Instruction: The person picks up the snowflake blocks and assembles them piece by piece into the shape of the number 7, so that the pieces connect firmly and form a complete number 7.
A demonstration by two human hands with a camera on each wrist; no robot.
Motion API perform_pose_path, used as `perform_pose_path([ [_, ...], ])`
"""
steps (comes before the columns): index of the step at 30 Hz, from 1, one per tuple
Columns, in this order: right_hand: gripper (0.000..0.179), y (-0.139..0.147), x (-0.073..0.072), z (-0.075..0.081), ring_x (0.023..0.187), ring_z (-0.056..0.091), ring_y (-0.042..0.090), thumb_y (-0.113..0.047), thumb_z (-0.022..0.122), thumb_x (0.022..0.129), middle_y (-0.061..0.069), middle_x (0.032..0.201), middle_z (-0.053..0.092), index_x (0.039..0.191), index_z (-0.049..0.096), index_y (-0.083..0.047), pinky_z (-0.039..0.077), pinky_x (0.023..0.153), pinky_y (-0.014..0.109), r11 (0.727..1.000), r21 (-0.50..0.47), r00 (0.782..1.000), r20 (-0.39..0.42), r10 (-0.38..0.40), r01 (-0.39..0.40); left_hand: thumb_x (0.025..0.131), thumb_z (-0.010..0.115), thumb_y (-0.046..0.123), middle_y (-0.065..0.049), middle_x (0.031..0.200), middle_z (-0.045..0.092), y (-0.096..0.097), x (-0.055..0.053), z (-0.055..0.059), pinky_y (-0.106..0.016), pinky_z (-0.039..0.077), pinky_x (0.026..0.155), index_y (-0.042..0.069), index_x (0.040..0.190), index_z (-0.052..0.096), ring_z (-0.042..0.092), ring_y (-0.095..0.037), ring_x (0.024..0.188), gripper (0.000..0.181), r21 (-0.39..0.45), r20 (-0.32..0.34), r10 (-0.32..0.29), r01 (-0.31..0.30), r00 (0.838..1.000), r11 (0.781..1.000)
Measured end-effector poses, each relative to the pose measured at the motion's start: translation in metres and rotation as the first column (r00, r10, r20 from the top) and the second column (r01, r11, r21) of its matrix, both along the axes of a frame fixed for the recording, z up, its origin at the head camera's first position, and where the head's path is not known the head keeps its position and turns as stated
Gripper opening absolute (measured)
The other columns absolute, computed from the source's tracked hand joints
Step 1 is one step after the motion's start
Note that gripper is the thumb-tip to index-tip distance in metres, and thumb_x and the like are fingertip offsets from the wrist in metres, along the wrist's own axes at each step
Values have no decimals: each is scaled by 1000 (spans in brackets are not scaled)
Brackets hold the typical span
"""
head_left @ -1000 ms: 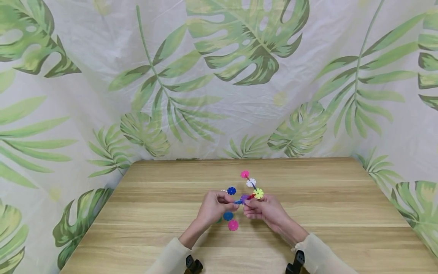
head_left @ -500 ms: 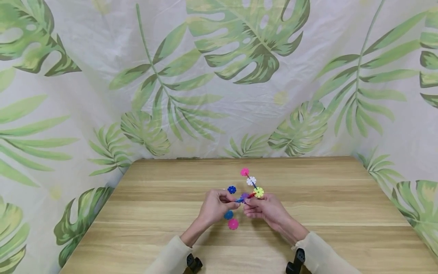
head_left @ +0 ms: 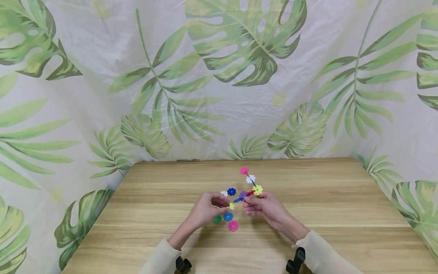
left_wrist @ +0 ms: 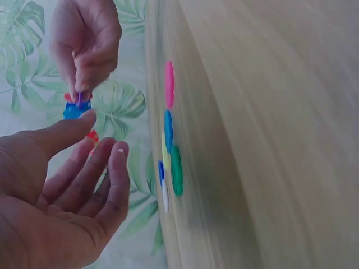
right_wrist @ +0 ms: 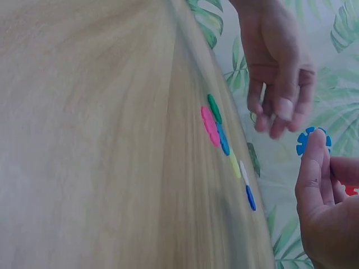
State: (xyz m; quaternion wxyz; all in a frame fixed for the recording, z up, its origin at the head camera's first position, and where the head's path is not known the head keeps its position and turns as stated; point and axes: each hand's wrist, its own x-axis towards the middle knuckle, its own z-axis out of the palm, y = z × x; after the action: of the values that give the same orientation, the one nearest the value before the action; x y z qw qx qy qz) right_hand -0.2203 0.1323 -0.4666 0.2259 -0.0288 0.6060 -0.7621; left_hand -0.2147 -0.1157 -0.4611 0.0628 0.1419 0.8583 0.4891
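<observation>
In the head view my right hand (head_left: pixel 265 208) pinches a chain of linked plastic snowflake discs near its purple disc (head_left: pixel 243 195). A blue disc (head_left: pixel 237 199) forms the chain's left end. From the purple one the chain runs through a red disc (head_left: pixel 251 192), a yellow disc (head_left: pixel 257 190) and a white disc (head_left: pixel 251 179) to a pink disc (head_left: pixel 244 171). My left hand (head_left: pixel 207 209) hovers just left of the blue disc, apart from it, thumb and fingers loosely bent with nothing between them. In the left wrist view its thumb overlaps part of the chain.
Loose discs lie on the wooden table (head_left: pixel 164 220) below and beside my left hand: white (head_left: pixel 224 193), dark blue (head_left: pixel 231 191), yellow (head_left: pixel 231 206), blue (head_left: pixel 228 217), green (head_left: pixel 217 219) and pink (head_left: pixel 233 226). A leaf-print cloth (head_left: pixel 205 114) hangs behind the table.
My left hand has let go of the blue disc and drawn back to the left, uncovering the loose yellow disc. The right hand still holds the chain, nearly in place.
</observation>
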Motion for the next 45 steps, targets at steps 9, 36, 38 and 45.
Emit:
perform_pose_path([
  [9, 24, 9, 0, -5, 86, 79, 18, -5, 68, 100, 13, 96, 80, 118, 67, 10, 66, 87, 33, 1000, 4, 1000, -6, -1, 1, 84, 87, 10, -2, 86, 72, -23, -2, -7, -19, 54, 66, 2, 101, 77, 63, -13, 79, 21, -129, -19, -80, 77, 997, 989],
  [36, 27, 5, 4, -9, 81, 79, 16, -8, 70, 99, 8, 90, 80, 119, 66, 10, 66, 83, 30, 1000, -17, 1000, 0, 1, -1, 84, 89, 14, -1, 88, 72, -43, -6, -21, -21, 53, 66, 6, 98, 77, 62, -12, 78, 20, -242, 18, -139, 139, 990, 960],
  [38, 24, 4, 5, -8, 81, 79, 16, -7, 70, 99, 8, 89, 80, 116, 67, 9, 66, 82, 30, 1000, -23, 1000, 1, 3, -3, 85, 88, 14, 0, 86, 71, -42, -7, -21, -21, 53, 65, 7, 96, 77, 61, -12, 77, 18, -250, 23, -143, 144, 989, 957],
  [45, 22, 0, 6, -9, 80, 78, 16, -7, 71, 98, 7, 88, 80, 115, 68, 8, 66, 80, 29, 1000, -23, 1000, 7, 10, -10, 85, 88, 12, -1, 85, 67, -40, -9, -19, -20, 50, 64, 4, 100, 74, 59, -13, 77, 22, -247, 53, -152, 160, 987, 956],
])
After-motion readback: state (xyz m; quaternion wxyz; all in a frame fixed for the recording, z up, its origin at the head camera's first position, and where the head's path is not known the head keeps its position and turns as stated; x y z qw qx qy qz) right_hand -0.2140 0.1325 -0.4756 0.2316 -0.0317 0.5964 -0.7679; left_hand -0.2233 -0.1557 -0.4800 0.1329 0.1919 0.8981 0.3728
